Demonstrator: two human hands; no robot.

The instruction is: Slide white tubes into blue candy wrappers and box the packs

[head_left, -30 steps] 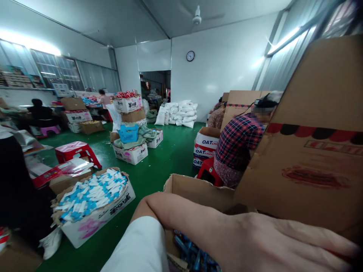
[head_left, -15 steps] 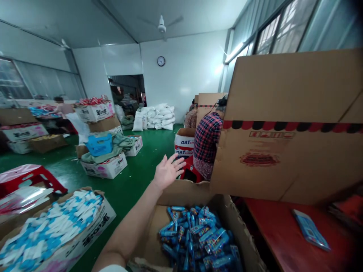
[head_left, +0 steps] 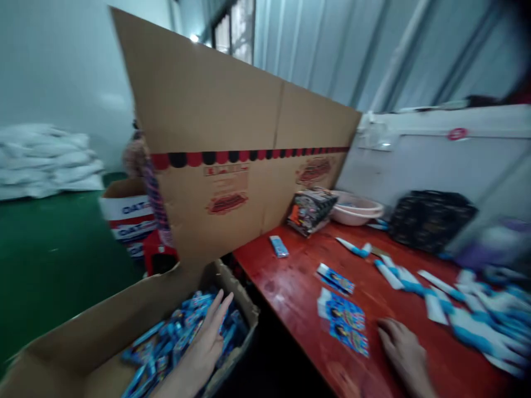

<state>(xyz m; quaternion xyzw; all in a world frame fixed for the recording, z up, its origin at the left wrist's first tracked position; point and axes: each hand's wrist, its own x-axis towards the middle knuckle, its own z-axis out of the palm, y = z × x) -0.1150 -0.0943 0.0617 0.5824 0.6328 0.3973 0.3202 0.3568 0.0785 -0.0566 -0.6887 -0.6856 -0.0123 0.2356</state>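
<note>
My left hand [head_left: 209, 337], fingers stretched out and holding nothing, is over the right side of a cardboard box [head_left: 99, 315]. Inside the box lies a heap of small blue packets [head_left: 166, 342]. My right hand [head_left: 402, 348] rests on the red table [head_left: 282, 287], slightly blurred, its fingers loosely apart with nothing visible in them. Just left of it lie flat blue printed wrappers [head_left: 346, 320], with a smaller blue printed wrapper [head_left: 336, 278] behind them. Further back is a light blue packet [head_left: 279, 246].
A tall cardboard panel [head_left: 232, 221] stands along the table's far side. Behind my hands are a dark printed bag [head_left: 311, 210], a pink basin [head_left: 357, 210] and a black bag [head_left: 431, 221]. White-and-blue strips [head_left: 468, 315] cover the table's right. A person [head_left: 155, 193] sits behind the panel.
My view has swung right to the table. My left hand has come from above the box's far edge to over the blue packets. My right hand has come into view.
</note>
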